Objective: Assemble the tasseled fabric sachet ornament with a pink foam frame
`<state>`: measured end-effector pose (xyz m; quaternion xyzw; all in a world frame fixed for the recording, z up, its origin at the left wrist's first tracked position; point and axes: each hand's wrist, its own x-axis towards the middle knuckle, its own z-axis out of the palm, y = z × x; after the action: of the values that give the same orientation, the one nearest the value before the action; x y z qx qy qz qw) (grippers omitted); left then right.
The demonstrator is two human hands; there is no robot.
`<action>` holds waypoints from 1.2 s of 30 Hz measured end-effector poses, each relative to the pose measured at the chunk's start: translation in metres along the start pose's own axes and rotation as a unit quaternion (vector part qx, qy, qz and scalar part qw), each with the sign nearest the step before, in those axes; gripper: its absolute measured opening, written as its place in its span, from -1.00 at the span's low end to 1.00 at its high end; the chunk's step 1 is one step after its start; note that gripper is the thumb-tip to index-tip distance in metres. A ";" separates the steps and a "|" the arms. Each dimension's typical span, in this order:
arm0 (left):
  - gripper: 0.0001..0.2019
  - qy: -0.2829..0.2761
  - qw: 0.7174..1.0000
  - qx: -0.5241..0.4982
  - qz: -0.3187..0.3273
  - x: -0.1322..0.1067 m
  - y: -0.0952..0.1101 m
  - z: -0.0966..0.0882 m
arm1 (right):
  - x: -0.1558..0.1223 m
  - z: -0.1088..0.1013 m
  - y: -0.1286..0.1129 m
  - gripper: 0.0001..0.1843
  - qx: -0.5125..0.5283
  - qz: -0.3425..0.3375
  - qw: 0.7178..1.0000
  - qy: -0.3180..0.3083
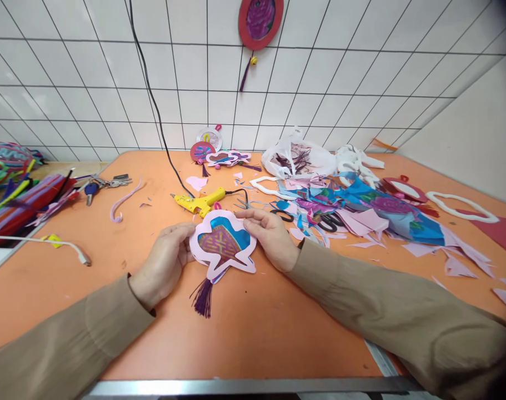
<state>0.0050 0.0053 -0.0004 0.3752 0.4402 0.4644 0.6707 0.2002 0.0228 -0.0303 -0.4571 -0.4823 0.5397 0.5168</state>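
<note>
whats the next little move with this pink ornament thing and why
Probably press along the rim of the pink ornament to seat its layers. The left hand and right hand each grip one side of it on the orange table. A second pink layer seems to peek out unevenly at its lower right edge, and the yellow glue gun lies just behind.

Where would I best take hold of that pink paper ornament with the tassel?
Pinch the pink paper ornament by its pink border at the left and right edges, coming in from both sides, as the left hand and right hand do. It is thin and lies flat on the orange table; the purple tassel at the bottom looks too limp to lift by.
</note>
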 end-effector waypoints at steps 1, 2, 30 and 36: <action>-0.87 -0.002 1.000 0.000 0.007 0.000 0.000 0.000 | 0.000 0.000 0.000 -0.75 -0.005 -0.001 1.000 -0.003; -0.83 -0.004 1.000 -0.001 0.011 -0.001 0.000 0.000 | -0.001 0.000 0.000 -0.75 -0.010 -0.002 1.000 -0.008; -0.65 -0.043 0.996 0.074 -0.026 -0.008 -0.005 -0.001 | -0.004 0.004 -0.018 -0.68 -0.153 -0.036 0.985 -0.069; -0.70 -0.035 0.994 0.101 -0.002 -0.010 -0.006 -0.001 | -0.004 0.005 -0.024 -0.69 -0.199 -0.075 0.974 -0.077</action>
<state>0.0037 -0.0063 -0.0036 0.4564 0.4622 0.4027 0.6449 0.1983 0.0186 -0.0062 -0.4705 -0.6514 0.4262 0.4156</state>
